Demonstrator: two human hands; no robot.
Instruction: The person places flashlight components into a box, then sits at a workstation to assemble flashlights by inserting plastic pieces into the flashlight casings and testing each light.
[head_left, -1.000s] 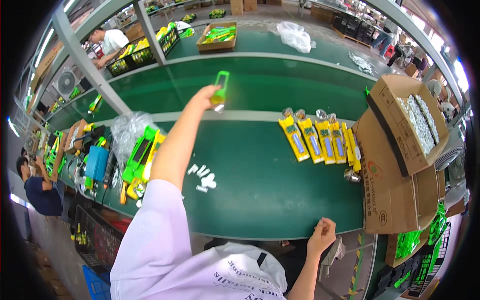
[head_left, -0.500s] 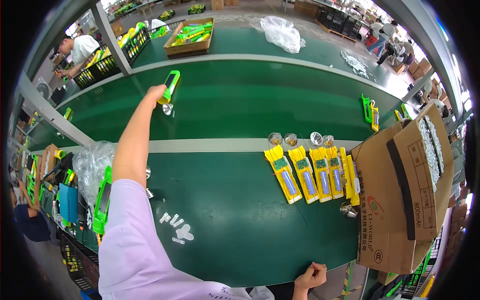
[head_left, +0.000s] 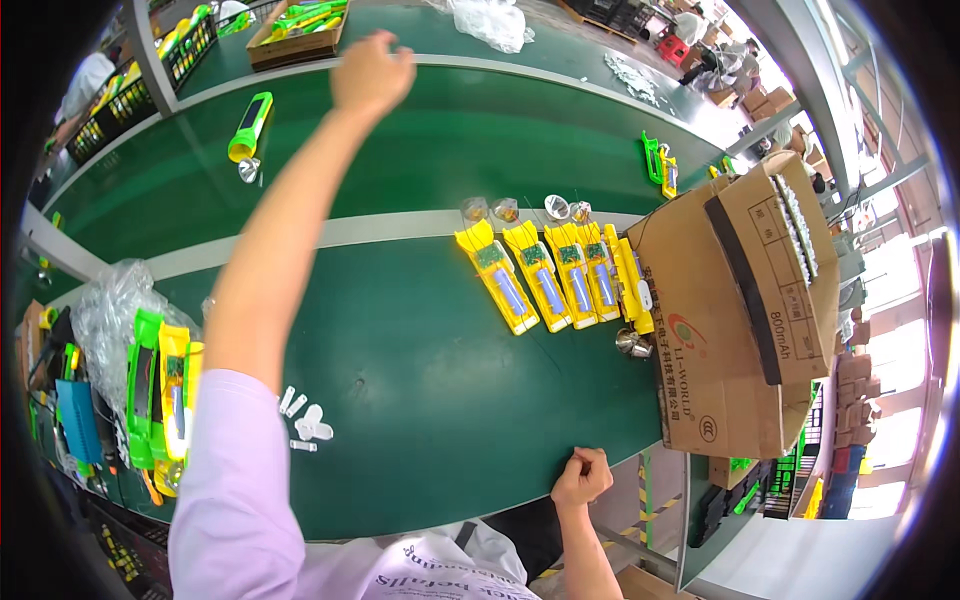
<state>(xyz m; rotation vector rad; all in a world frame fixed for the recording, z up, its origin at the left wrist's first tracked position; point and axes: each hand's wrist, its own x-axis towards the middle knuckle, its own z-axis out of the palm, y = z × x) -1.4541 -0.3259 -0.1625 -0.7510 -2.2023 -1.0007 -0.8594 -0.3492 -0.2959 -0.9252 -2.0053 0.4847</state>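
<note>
My left hand (head_left: pixel 372 80) is stretched out over the far green conveyor, near its back rail. Its fingers are loosely bent and apart, with nothing visible in them. To its left lies a green flashlight housing (head_left: pixel 250 125) with a dark panel, its silver reflector cup (head_left: pixel 248 170) beside the yellow end. My right hand (head_left: pixel 582 477) is closed in a loose fist at the front edge of the green worktable (head_left: pixel 430 440), with nothing seen in it. Several yellow housing halves (head_left: pixel 497 278) with circuit boards and purple battery cells stand in a row right of the middle.
A large cardboard box (head_left: pixel 700 340) stands at the right end of the worktable. Small white plastic pieces (head_left: pixel 313 424) lie left of the middle. Green and yellow housings (head_left: pixel 147 390) and clear plastic wrap (head_left: pixel 125 300) are at the left. A carton of green housings (head_left: pixel 300 35) sits behind the conveyor.
My left hand has let go of the green flashlight housing, which stays on the conveyor, and has moved right. The view has shifted. My right hand stays closed at the table edge.
</note>
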